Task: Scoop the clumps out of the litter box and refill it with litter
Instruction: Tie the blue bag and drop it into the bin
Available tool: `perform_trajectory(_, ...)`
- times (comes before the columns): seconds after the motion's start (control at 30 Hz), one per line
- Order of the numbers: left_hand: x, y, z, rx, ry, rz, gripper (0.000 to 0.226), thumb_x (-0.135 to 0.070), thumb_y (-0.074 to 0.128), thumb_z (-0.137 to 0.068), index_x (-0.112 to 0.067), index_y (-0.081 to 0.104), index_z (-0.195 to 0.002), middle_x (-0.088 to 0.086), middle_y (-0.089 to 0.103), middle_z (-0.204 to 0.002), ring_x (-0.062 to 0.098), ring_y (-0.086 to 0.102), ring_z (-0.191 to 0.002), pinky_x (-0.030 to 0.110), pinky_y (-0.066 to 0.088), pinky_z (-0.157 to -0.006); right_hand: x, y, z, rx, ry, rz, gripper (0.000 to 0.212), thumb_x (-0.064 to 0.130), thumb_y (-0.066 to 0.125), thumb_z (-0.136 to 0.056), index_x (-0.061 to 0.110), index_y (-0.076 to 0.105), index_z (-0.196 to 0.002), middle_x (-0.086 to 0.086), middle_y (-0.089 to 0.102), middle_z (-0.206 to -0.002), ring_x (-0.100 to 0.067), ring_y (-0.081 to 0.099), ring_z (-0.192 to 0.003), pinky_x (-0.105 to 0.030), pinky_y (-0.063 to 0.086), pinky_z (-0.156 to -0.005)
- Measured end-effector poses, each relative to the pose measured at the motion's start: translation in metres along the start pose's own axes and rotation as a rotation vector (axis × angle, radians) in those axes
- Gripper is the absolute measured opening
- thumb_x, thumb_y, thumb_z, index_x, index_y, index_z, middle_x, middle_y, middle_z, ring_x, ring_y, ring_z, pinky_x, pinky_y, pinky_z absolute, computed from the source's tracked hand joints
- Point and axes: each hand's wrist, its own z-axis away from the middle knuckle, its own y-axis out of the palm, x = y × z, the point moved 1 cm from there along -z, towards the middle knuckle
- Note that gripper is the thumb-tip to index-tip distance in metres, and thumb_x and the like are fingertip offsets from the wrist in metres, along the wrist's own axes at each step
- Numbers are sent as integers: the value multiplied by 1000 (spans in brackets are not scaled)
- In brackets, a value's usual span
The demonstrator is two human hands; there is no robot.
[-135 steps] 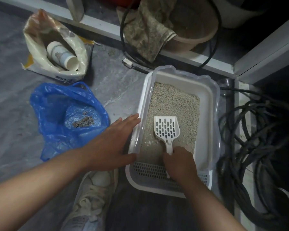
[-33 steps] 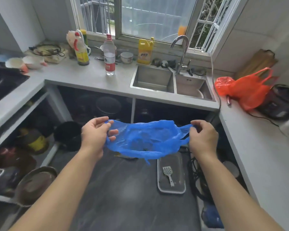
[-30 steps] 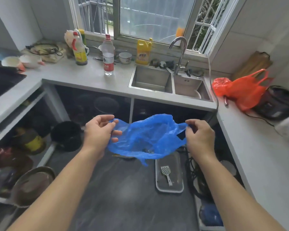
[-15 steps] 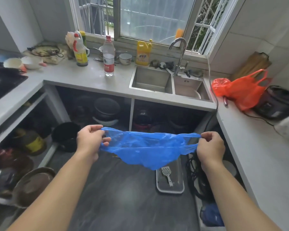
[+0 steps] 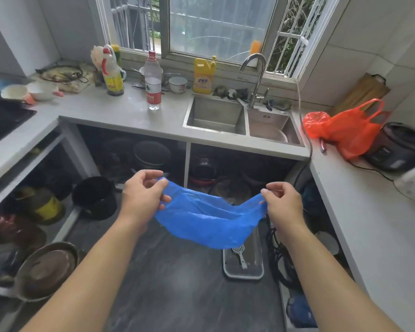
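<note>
Pinching blue bag (image 5: 209, 221) edges, both hands, above litter box (image 5: 243, 274), open floor (image 5: 177, 283) left

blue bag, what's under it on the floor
Below the blue bag, held up by the left hand and right hand, sits the litter box with the white scoop lying in it. The bag covers the box's far end.

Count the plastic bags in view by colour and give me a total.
Blue: 1, the blue bag held between the left hand and right hand.
Orange: 1, the orange bag on the counter.
Total: 2
</note>
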Motion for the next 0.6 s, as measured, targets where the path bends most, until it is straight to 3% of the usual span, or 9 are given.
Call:
perform_trajectory(0.1,-1,3,3,18,16,-56,13,-11,68,-93,-18,66,-103,9,68,-101,16,70,-59,30,53,-53,8,3,-1,14,0,-4,8,13,66,-90,19,65,-96,-5,69,-93,-20,70,-74,-30,54,-63)
perform_trajectory(0.2,-3,-3,2,-25,27,-60,14,-11,70,-92,-20,67,-102,8,70,-101,14,70,-62,35,58,-61,16,-2,0,-24,-22,-29,9,15,67,-90,21,66,-97,-2,69,-98,-17,67,-86,-33,59,-71)
perform_trajectory(0.3,-6,-4,4,44,8,22,16,-7,74,-90,-14,70,-104,7,71,-90,18,68,-65,36,55,-58,28,-3,0,28,-174,12,8,16,69,-87,25,68,-89,3,69,-89,-14,66,-82,-31,58,-69)
perform_trajectory(0.43,1,-1,7,56,-52,28,17,-5,73,-91,-12,68,-105,15,72,-96,18,70,-69,35,57,-62,17,0,5,48,-70,80,11,15,64,-89,25,67,-89,1,68,-95,-19,67,-90,-34,59,-71)
perform_trajectory(0.5,-2,-3,9,54,11,-43,20,-5,72,-89,-20,69,-102,7,74,-95,19,73,-74,39,61,-69,21,-1,10,80,-136,72,10,18,66,-92,28,67,-90,4,68,-94,-14,66,-89,-34,59,-74)
perform_trajectory(0.6,-7,-3,11,52,217,-416,29,-4,62,-85,-27,69,-102,-7,75,-94,17,71,-82,40,60,-78,36,2,13,127,-186,39,11,18,66,-92,27,68,-96,6,67,-96,-8,64,-91,-27,56,-75)
